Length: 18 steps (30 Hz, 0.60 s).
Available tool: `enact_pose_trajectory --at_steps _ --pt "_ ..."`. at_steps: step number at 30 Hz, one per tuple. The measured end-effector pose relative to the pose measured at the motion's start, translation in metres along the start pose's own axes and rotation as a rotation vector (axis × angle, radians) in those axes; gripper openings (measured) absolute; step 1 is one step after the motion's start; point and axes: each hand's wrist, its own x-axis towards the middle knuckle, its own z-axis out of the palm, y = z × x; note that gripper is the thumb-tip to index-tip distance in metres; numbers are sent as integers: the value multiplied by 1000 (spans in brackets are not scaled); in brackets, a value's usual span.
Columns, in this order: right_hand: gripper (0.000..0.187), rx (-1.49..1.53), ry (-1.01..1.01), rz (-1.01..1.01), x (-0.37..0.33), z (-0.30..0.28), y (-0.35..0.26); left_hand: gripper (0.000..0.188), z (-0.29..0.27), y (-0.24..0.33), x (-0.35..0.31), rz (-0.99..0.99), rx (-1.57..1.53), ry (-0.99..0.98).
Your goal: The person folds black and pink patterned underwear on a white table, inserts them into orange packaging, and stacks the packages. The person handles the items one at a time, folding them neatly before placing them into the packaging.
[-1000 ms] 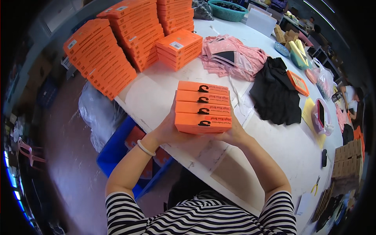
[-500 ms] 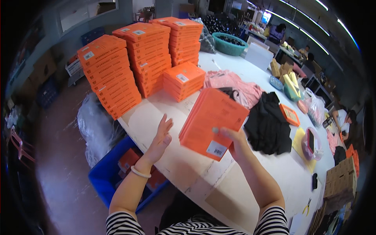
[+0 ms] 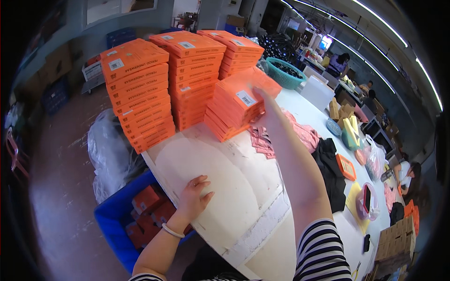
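My right hand grips a bundle of flat orange packages at its near right side, on top of the short front stack of orange packages. The top one bears a white barcode label. Empty, with thumb and fingers apart, my left hand is over the near left edge of the white table. Behind the short stack rise three tall stacks of the same packages, a left one, a middle one and a back one. Some of my right fingers are hidden.
Below the table edge stands a blue crate holding orange packages. Pink fabric and black fabric lie right of the stacks. Farther off are a teal basket, a pink basket and a clear plastic bag. Other people sit at the back right.
My right hand has carried the orange bundle forward and left onto the short stack. My left hand has dropped nearer to me. The view has shifted somewhat.
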Motion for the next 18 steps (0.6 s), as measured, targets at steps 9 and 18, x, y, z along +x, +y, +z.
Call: enact_pose_trajectory --at_steps 9,18 --pt "67 -141 -199 117 66 3 -3 30 -3 3 0 -35 -33 -1" --pt "75 -335 -126 101 53 16 -19 29 -6 6 1 -40 -52 10"
